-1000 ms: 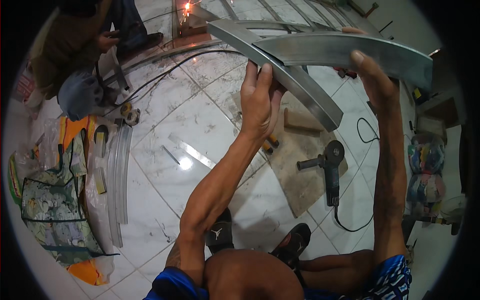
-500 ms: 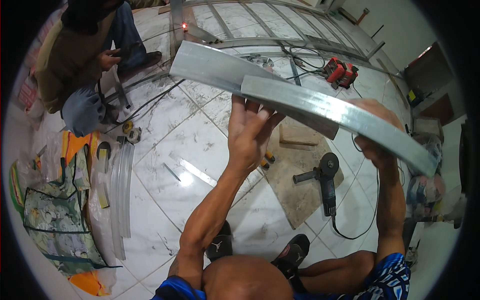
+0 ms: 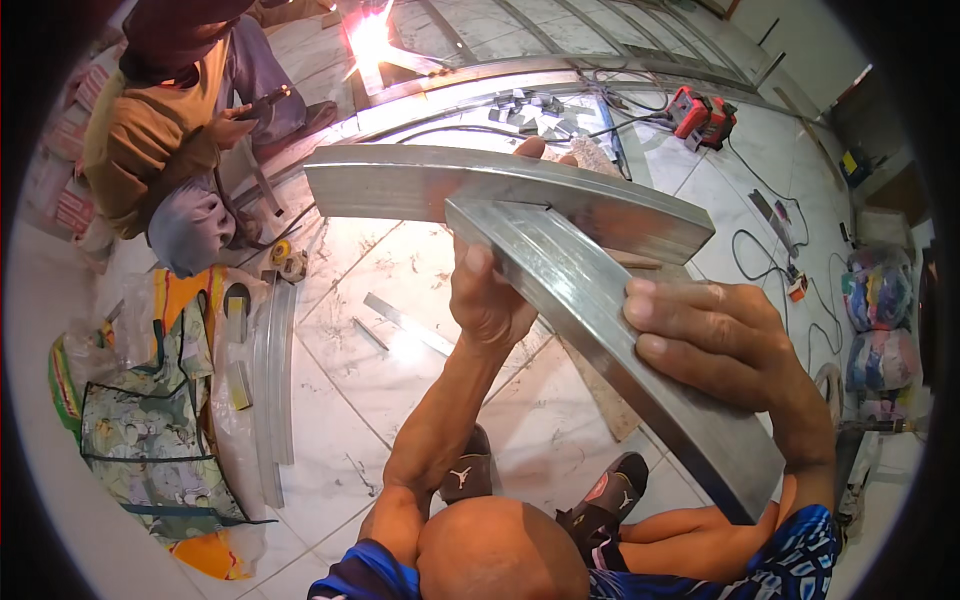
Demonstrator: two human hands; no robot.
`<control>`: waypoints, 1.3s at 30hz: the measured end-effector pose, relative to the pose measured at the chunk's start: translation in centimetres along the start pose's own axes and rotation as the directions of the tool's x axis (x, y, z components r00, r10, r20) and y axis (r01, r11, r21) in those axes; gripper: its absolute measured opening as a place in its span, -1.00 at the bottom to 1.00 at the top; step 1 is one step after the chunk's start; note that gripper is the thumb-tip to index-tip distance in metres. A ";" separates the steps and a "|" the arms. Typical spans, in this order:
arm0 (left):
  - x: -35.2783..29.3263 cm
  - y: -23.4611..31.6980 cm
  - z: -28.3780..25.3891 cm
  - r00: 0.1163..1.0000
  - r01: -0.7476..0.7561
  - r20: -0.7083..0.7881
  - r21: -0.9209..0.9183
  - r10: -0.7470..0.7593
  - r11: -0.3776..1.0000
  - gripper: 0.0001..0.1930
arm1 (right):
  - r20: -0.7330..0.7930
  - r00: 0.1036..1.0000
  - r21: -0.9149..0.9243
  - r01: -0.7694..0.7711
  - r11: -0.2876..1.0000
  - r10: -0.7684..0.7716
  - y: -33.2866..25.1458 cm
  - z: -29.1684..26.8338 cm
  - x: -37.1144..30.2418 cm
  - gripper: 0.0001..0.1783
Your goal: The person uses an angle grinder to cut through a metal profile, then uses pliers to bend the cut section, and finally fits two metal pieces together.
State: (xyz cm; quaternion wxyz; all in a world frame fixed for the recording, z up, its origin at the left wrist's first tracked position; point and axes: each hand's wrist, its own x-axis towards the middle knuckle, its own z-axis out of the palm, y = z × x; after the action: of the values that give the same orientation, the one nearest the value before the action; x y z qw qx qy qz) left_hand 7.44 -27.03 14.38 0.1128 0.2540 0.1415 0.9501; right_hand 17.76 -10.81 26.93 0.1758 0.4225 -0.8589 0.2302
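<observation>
Left hand gripped the rear metal tube, fingers curled over its far edge, while right hand clasped the slanted nearer tube

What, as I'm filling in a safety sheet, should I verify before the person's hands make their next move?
1. Left hand supporting the bars: ok, it holds them where they overlap.
2. Right hand on the near metal bar: ok, fingers laid along it; thumb hidden.
3. Near metal bar sitting flush against the far metal bar: cannot tell, the contact faces are hidden.
4. Gloves worn: not ok, both hands are bare.
5. No bright glare ahead: not ok, a glare burns beyond the bars, near a co-worker.
6. Floor free of loose pieces: not ok, a metal strip lies there.
</observation>
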 end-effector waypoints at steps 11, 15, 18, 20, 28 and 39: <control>-0.2 0.0 -0.3 0.997 0.010 -0.072 -0.022 -0.011 1.000 -0.02 | -0.018 0.994 -0.086 0.103 0.991 -0.105 0.7 1.4 -1.0 -0.66; -0.2 0.2 -0.6 1.000 0.004 -0.023 -0.083 -0.006 0.997 -0.03 | 0.010 0.995 -0.092 0.100 0.991 -0.099 0.3 1.5 -0.8 -0.66; -0.4 0.3 -0.9 1.000 0.019 0.004 -0.124 -0.019 0.992 -0.03 | 0.036 0.995 -0.093 0.096 0.991 -0.093 0.3 1.4 -0.8 -0.66; -0.4 0.4 -1.5 0.998 0.059 0.024 -0.135 -0.056 0.989 -0.04 | 0.043 0.994 -0.099 0.104 0.990 -0.101 0.3 1.5 -0.8 -0.67; -0.3 0.3 -1.4 0.999 0.022 0.039 -0.080 -0.019 0.997 -0.09 | 0.020 0.996 -0.111 0.094 0.989 -0.092 0.3 1.5 -1.0 -0.67; -0.7 -0.1 -1.8 0.996 0.060 -0.061 0.020 -0.059 0.998 -0.15 | -0.042 0.997 -0.110 0.063 0.992 -0.068 0.9 1.6 -1.1 -0.68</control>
State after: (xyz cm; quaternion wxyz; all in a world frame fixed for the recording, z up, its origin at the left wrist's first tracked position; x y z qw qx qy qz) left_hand 7.09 -27.54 12.56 0.1341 0.2221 0.1629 0.9519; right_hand 17.52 -10.55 24.83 0.2258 0.4348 -0.8515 0.1868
